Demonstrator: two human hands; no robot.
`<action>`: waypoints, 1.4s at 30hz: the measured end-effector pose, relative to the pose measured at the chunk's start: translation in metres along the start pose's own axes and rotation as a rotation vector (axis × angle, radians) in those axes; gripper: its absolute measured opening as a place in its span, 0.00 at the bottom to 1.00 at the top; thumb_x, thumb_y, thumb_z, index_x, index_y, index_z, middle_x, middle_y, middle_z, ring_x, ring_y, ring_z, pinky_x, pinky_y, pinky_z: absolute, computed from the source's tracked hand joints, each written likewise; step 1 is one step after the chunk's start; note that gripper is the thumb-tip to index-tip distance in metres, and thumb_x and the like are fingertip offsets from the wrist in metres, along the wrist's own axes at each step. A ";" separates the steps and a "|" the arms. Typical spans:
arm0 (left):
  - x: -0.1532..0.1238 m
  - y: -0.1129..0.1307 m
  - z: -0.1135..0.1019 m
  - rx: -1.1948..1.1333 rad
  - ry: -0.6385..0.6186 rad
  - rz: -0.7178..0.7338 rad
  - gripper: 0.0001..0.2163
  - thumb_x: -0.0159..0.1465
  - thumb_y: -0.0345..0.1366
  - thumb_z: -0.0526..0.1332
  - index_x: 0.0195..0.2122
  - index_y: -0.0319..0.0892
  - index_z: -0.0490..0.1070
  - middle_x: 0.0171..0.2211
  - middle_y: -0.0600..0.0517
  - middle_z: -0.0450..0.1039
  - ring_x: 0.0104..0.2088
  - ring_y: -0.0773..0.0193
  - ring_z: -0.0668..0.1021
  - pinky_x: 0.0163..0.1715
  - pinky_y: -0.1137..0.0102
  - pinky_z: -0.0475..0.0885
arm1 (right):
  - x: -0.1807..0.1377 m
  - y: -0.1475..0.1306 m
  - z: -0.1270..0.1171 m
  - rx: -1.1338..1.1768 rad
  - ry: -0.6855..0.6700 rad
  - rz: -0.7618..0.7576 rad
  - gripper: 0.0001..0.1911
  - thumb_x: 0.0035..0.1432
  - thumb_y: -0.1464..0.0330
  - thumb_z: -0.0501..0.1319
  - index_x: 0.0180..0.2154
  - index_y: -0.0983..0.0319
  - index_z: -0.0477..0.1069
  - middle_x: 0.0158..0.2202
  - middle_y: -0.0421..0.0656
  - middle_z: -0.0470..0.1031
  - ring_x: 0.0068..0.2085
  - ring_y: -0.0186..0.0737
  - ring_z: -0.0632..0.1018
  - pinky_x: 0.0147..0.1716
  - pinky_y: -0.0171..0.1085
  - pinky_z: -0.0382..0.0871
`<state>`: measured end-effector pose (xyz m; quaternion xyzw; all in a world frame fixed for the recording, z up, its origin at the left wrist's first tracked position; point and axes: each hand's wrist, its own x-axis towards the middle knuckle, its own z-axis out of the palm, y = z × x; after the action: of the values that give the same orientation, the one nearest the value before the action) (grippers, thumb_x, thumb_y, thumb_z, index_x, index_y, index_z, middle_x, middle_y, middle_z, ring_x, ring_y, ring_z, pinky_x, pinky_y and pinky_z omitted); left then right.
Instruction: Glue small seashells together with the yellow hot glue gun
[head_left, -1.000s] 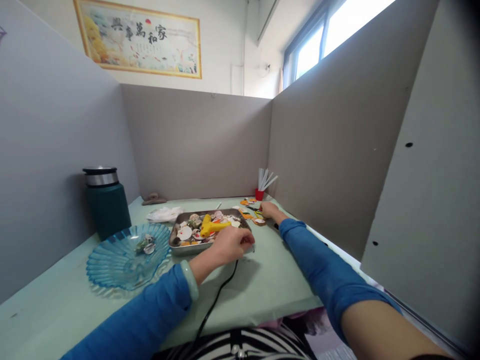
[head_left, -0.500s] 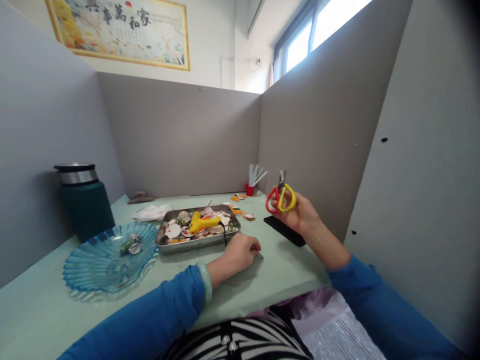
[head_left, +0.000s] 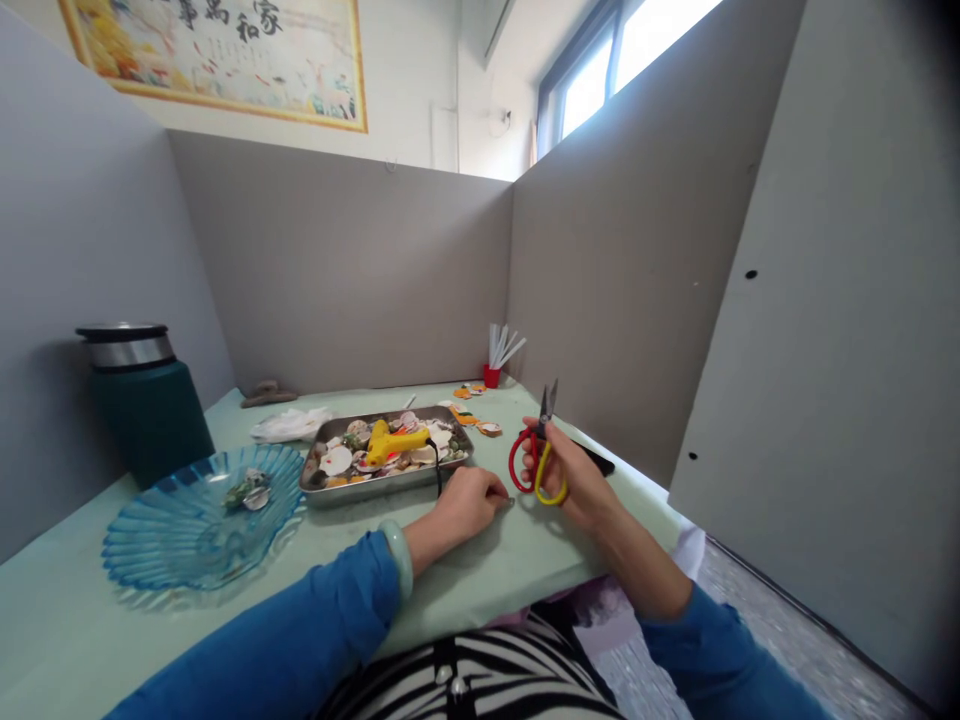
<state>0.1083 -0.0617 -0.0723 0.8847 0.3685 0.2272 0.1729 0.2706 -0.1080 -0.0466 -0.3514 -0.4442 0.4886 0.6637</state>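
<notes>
On the bench (head_left: pixel 525 560), a dark flask (head_left: pixel 146 405) is stood at the left edge, with a blue dish (head_left: pixel 172 540) before it. A steel tray (head_left: pixel 382 485) is set mid-bench, a glue gun (head_left: pixel 394 440) laid inside. The left hand (head_left: pixel 465 500) is rested just before the tray, fingers curled shut. Beside it, near the right edge, scissors (head_left: pixel 542 420) are held upright in the right hand (head_left: pixel 581 480), its fingers closed on them. A red cup (head_left: pixel 492 376) is kept at the far right corner.

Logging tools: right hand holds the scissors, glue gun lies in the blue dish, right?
No: head view shows the glue gun in the metal tray, not the blue dish. The right hand does hold the scissors.
</notes>
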 end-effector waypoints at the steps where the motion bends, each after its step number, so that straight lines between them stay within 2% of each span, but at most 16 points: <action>1: 0.001 0.000 0.000 0.003 0.000 -0.017 0.10 0.56 0.33 0.59 0.34 0.40 0.80 0.33 0.45 0.80 0.34 0.57 0.78 0.37 0.69 0.68 | -0.002 0.005 0.004 -0.009 0.008 -0.019 0.19 0.55 0.53 0.59 0.45 0.58 0.67 0.30 0.40 0.70 0.26 0.34 0.72 0.23 0.35 0.68; 7: 0.001 0.002 -0.001 0.071 -0.046 -0.091 0.12 0.56 0.36 0.58 0.36 0.41 0.80 0.34 0.45 0.80 0.35 0.58 0.78 0.36 0.70 0.67 | -0.006 0.030 0.016 -0.048 0.045 -0.014 0.22 0.52 0.56 0.63 0.46 0.58 0.66 0.27 0.35 0.67 0.21 0.28 0.66 0.18 0.31 0.64; 13: 0.002 0.003 -0.003 0.144 -0.038 -0.106 0.13 0.58 0.35 0.56 0.37 0.41 0.80 0.35 0.45 0.79 0.36 0.58 0.78 0.38 0.70 0.67 | -0.005 0.032 0.021 -0.056 0.068 -0.059 0.22 0.52 0.56 0.63 0.46 0.59 0.66 0.26 0.35 0.66 0.21 0.27 0.66 0.18 0.29 0.62; 20: -0.001 0.003 -0.005 0.118 -0.029 -0.100 0.12 0.56 0.34 0.57 0.36 0.40 0.80 0.34 0.45 0.79 0.34 0.60 0.78 0.37 0.71 0.67 | -0.002 0.041 0.017 -0.094 0.056 -0.066 0.22 0.52 0.55 0.61 0.46 0.58 0.66 0.25 0.34 0.65 0.19 0.26 0.64 0.17 0.29 0.59; 27: 0.000 -0.002 0.000 0.112 0.007 -0.113 0.12 0.54 0.32 0.57 0.33 0.40 0.80 0.30 0.46 0.79 0.31 0.61 0.78 0.34 0.71 0.68 | -0.004 0.034 0.021 -0.085 0.066 -0.066 0.22 0.51 0.55 0.62 0.45 0.59 0.66 0.25 0.33 0.64 0.19 0.26 0.63 0.17 0.30 0.59; 30: 0.000 -0.002 0.000 0.112 0.012 -0.110 0.12 0.54 0.32 0.57 0.33 0.40 0.80 0.31 0.46 0.79 0.31 0.61 0.78 0.35 0.71 0.68 | -0.003 0.030 0.024 -0.072 0.079 -0.121 0.22 0.52 0.55 0.62 0.46 0.59 0.66 0.26 0.34 0.64 0.20 0.27 0.64 0.18 0.30 0.60; 32: 0.000 -0.001 0.000 0.115 0.008 -0.101 0.12 0.54 0.32 0.57 0.33 0.39 0.80 0.31 0.45 0.79 0.31 0.60 0.78 0.35 0.71 0.68 | -0.002 0.031 0.026 -0.102 0.078 -0.162 0.22 0.53 0.55 0.61 0.47 0.59 0.66 0.25 0.34 0.64 0.20 0.27 0.64 0.19 0.30 0.60; 37: -0.001 0.001 -0.001 0.130 -0.007 -0.113 0.12 0.54 0.32 0.56 0.32 0.38 0.80 0.30 0.44 0.79 0.31 0.60 0.78 0.34 0.71 0.68 | -0.001 0.036 0.030 -0.222 0.011 -0.135 0.21 0.55 0.55 0.59 0.47 0.59 0.66 0.23 0.33 0.62 0.19 0.27 0.62 0.18 0.30 0.58; 42: 0.000 0.000 0.000 0.130 -0.002 -0.103 0.12 0.54 0.31 0.56 0.33 0.39 0.80 0.31 0.44 0.79 0.32 0.59 0.78 0.34 0.71 0.68 | -0.003 0.030 0.031 -0.224 0.055 -0.264 0.21 0.56 0.56 0.58 0.48 0.59 0.64 0.26 0.35 0.64 0.22 0.29 0.64 0.22 0.31 0.61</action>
<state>0.1082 -0.0619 -0.0723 0.8743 0.4271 0.1927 0.1268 0.2311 -0.1020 -0.0629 -0.3751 -0.5197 0.3348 0.6908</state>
